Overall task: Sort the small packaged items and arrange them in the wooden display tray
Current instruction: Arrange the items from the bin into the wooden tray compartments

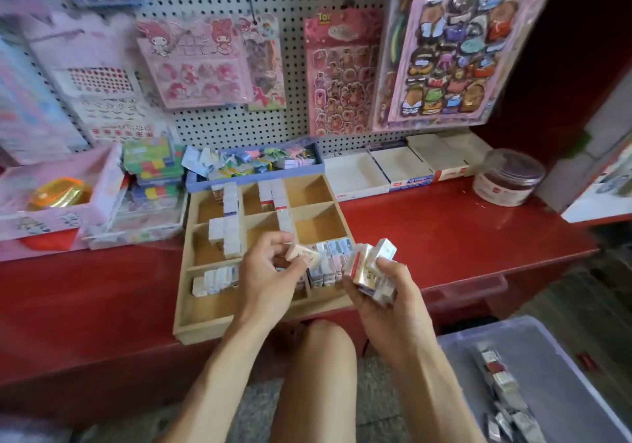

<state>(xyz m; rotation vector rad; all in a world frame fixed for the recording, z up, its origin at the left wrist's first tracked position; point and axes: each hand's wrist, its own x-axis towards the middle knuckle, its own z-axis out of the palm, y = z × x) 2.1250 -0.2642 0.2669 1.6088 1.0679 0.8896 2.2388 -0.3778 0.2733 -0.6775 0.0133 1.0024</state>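
while the left hand (pixel 270 271) pinches one small beige packet (pixel 303 254) between thumb and curled fingertips, it hangs over the lower middle of the wooden display tray (pixel 263 324), at centre frame. right hand (pixel 383 292): fingers wrapped round a bundle of white packets (pixel 371 268), held just right of the tray's lower right corner, close beside the beige packet but not touching it. tray: lies on the red counter (pixel 444 230), divided into compartments; upright white packets in the upper left and upper middle cells, a row of packets (pixel 219 278) in the lower left cell, another row (pixel 330 259) in the lower right cell between the two hands; the two right-hand upper cells show bare wood. plastic bin (pixel 547 374): lower right of frame, holding further loose packets. pegboard (pixel 294 1): upper frame, hung with sticker sheets (pixel 455 56). white open boxes (pixel 393 169) and a clear round tub (pixel 509 177): upper right of the counter, well apart from the tray.
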